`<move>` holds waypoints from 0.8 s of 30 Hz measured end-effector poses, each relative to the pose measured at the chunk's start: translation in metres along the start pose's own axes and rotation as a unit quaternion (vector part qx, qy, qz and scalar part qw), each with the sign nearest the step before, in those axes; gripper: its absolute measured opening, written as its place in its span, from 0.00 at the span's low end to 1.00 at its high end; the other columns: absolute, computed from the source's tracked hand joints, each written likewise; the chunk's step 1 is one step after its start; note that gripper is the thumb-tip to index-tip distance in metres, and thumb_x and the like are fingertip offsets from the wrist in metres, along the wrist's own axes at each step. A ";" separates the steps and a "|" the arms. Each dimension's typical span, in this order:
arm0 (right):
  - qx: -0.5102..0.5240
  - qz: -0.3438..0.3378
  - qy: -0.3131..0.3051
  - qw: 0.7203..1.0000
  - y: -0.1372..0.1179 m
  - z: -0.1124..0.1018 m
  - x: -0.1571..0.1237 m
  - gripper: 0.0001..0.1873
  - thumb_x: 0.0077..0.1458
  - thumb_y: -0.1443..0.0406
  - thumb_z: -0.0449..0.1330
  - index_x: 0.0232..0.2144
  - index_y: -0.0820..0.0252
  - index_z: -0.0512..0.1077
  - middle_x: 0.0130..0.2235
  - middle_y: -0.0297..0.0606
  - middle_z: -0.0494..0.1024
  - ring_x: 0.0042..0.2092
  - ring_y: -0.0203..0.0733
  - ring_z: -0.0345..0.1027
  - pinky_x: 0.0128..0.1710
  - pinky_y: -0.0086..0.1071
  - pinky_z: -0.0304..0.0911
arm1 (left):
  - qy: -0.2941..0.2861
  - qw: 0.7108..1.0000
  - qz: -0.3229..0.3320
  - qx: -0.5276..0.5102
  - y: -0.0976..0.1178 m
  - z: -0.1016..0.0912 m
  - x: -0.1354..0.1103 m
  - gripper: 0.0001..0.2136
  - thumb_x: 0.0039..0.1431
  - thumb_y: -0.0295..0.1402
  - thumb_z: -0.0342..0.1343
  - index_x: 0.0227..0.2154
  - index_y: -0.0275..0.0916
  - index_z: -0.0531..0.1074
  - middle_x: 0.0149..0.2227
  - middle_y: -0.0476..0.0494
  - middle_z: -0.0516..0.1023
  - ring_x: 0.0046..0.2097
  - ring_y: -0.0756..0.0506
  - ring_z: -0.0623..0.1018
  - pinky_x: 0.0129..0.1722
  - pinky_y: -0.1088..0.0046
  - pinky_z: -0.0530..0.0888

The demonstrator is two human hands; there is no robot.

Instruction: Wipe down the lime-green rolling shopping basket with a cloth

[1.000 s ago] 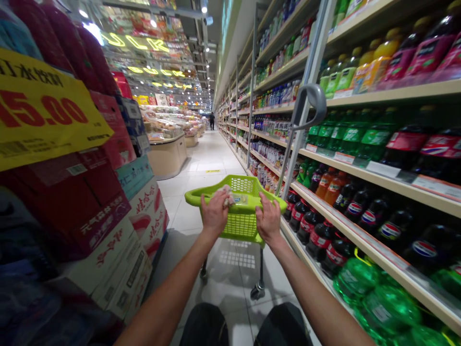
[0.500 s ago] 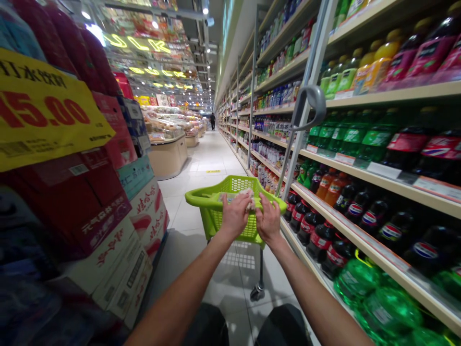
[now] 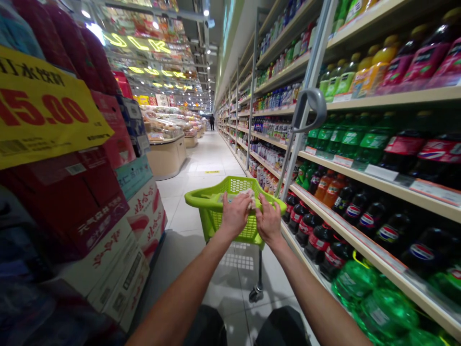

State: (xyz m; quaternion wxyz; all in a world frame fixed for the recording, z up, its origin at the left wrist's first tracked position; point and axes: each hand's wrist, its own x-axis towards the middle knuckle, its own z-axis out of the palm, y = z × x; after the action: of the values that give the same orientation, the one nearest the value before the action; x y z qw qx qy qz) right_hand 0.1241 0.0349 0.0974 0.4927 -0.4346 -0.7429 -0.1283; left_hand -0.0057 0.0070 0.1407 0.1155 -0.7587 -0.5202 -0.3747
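Note:
A lime-green wheeled shopping basket point(image 3: 201, 198) stands in the aisle in front of me, its grey pull handle point(image 3: 312, 106) raised at the right. My left hand point(image 3: 235, 215) and my right hand point(image 3: 268, 222) are side by side over its near rim. Both are closed around a small whitish cloth or paper wad point(image 3: 249, 195) held between them. A flat packet lies inside the basket, partly hidden by my hands.
Shelves of soft-drink bottles point(image 3: 360, 218) line the right side close to the basket. Stacked red and white cartons point(image 3: 108, 226) with a yellow price sign point(image 3: 43, 110) crowd the left. The tiled aisle point(image 3: 212, 158) runs ahead, with a distant person point(image 3: 212, 120) and display counters point(image 3: 167, 154).
My left hand slid right along the basket rim with the whitish wad until it met my right hand. In the last half second both hands stayed together.

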 end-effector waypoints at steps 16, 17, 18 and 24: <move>-0.044 -0.010 -0.021 0.999 0.007 -0.001 -0.004 0.19 0.56 0.65 0.45 0.50 0.63 0.61 0.46 0.42 0.72 0.49 0.41 0.62 0.55 0.42 0.39 | 0.043 0.997 -0.040 0.055 -0.054 -0.020 -0.022 0.13 0.53 0.26 0.46 0.41 0.43 0.68 0.49 0.45 0.71 0.51 0.44 0.69 0.57 0.49 0.43; -0.046 -0.016 -0.024 0.999 0.009 -0.002 -0.005 0.19 0.57 0.65 0.44 0.50 0.63 0.61 0.46 0.43 0.72 0.49 0.41 0.61 0.56 0.42 0.39 | 0.054 0.994 -0.076 0.064 -0.063 -0.026 -0.021 0.13 0.53 0.26 0.46 0.40 0.42 0.68 0.49 0.43 0.71 0.50 0.43 0.70 0.57 0.48 0.43; -0.048 -0.019 -0.024 0.998 0.010 -0.002 -0.005 0.19 0.57 0.65 0.44 0.50 0.63 0.61 0.46 0.42 0.72 0.50 0.41 0.61 0.56 0.41 0.38 | 0.068 0.988 -0.119 0.073 -0.072 -0.031 -0.021 0.13 0.52 0.26 0.46 0.40 0.42 0.68 0.48 0.42 0.72 0.49 0.42 0.70 0.56 0.46 0.43; -0.047 0.005 -0.005 0.999 0.011 0.002 -0.003 0.19 0.56 0.64 0.45 0.50 0.61 0.62 0.46 0.41 0.72 0.49 0.42 0.62 0.55 0.43 0.38 | 0.055 0.994 -0.092 0.035 -0.066 -0.029 -0.020 0.13 0.51 0.24 0.46 0.39 0.41 0.68 0.48 0.43 0.72 0.50 0.43 0.69 0.57 0.47 0.43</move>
State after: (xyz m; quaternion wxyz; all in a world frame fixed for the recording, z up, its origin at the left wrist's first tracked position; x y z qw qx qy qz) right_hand 0.1319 0.0412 0.0908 0.4686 -0.4617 -0.7362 -0.1590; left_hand -0.0802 0.0050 0.1327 0.1355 -0.6816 -0.5934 -0.4060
